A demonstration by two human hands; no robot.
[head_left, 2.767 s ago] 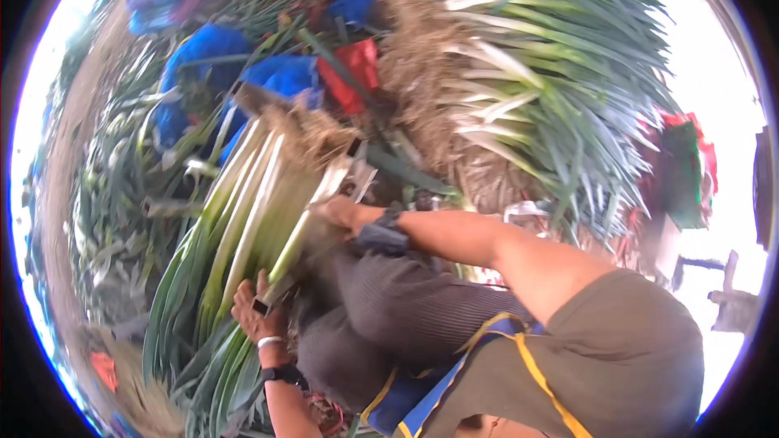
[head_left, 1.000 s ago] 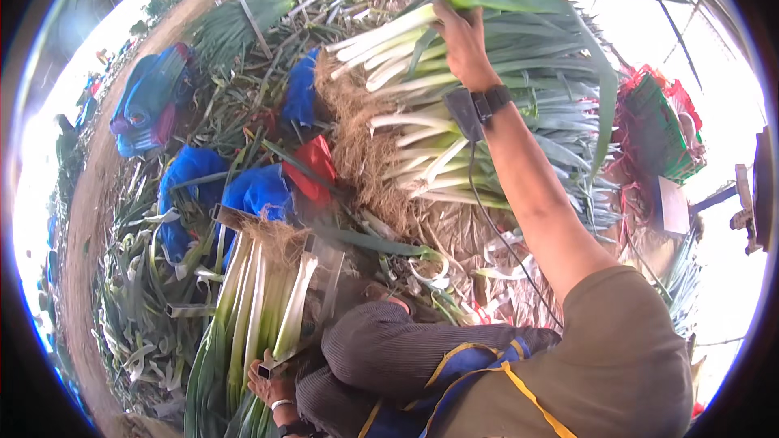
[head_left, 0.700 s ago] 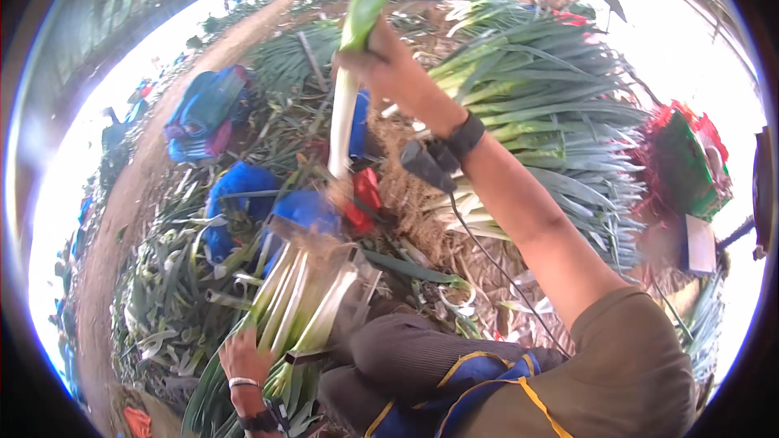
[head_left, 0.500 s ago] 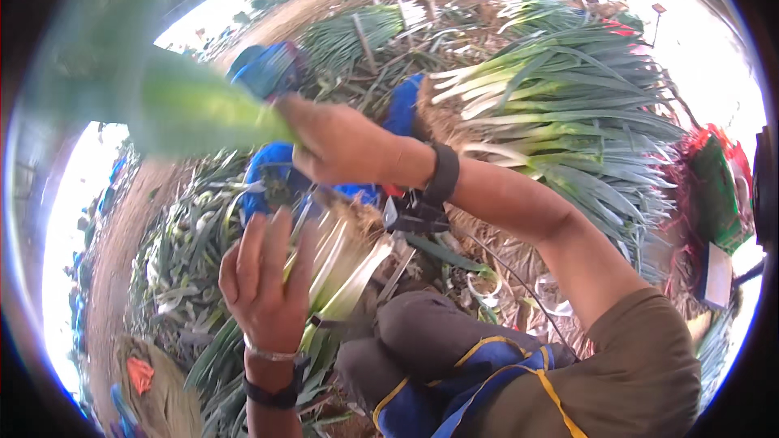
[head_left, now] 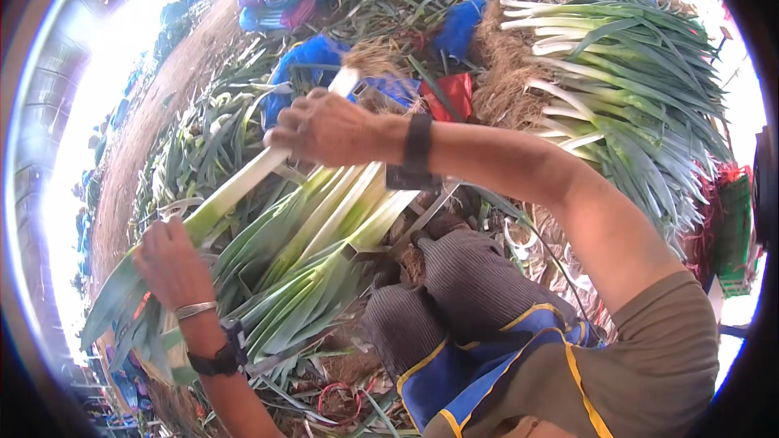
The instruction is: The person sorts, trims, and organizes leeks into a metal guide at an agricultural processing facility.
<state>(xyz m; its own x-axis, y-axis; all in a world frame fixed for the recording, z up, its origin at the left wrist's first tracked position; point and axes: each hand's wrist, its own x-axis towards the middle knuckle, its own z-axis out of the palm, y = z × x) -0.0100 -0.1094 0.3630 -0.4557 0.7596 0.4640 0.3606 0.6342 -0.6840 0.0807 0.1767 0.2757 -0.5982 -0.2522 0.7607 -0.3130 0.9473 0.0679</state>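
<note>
The right hand [head_left: 324, 126] closes around the white stalk of one leek [head_left: 237, 182], near its roots; the left hand [head_left: 172, 264] curls its fingers round the green leaves. The leek slants beside a bundle of leeks [head_left: 341, 215] near the knees. At the far right, past a broad leek pile [head_left: 633, 85], stands a green crate [head_left: 737, 231], contents unclear. A dirt path [head_left: 150, 134] runs along the left.

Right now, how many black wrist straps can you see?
2: the right wrist strap, behind the right hand gripping a leek; and the left wrist strap, behind the left hand and silver bracelet. Others may be hidden.
</note>
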